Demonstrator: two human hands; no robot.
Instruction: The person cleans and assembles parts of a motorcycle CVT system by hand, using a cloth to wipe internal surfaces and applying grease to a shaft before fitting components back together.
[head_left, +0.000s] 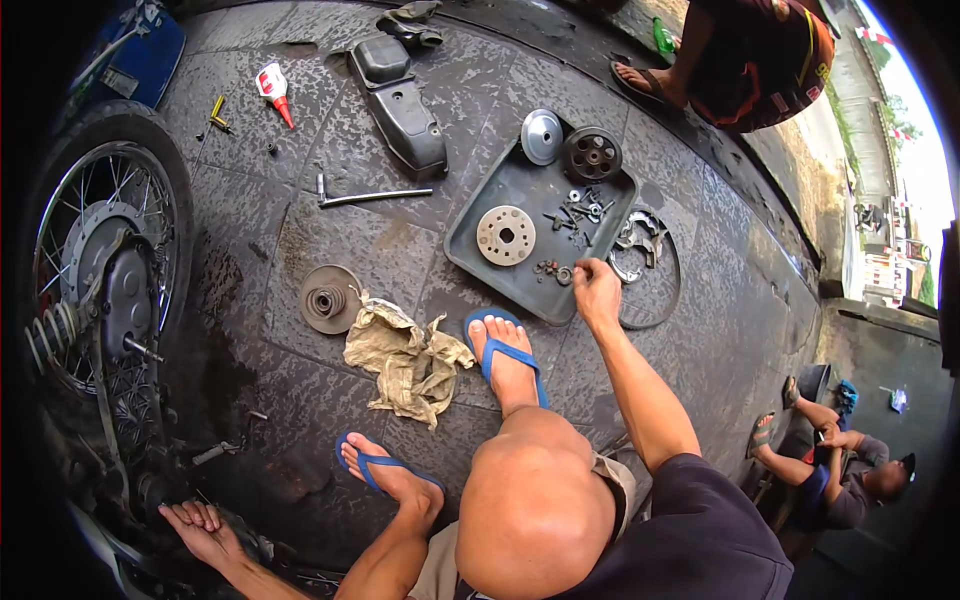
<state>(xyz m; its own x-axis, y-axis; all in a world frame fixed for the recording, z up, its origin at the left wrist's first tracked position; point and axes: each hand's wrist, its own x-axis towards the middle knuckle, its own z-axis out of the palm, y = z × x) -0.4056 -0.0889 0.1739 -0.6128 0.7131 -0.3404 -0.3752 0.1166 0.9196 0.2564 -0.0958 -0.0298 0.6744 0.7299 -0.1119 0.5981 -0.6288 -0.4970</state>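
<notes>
My right hand [598,292] is at the near right edge of a grey tray [480,262], fingers pinched together; anything between the fingertips is hidden. Right beside them lies a small metal ring [565,275]. In the tray are a round plate with holes [506,236], a shiny metal disc [542,137], a dark round clutch-like part [592,154] and several bolts [580,212]. Far to the left, my left hand [207,532] is low beside the motorcycle's dark engine area [155,490]. Its fingers are curled in, and what they hold, if anything, cannot be made out.
A drive belt [672,290] lies right of the tray. Around the floor are a wrench [375,197], a cover [400,110], a red-and-white bottle [273,90], a pulley [328,300] and a rag [405,360]. The rear wheel [110,215] stands left. Two other people [845,470] are at right.
</notes>
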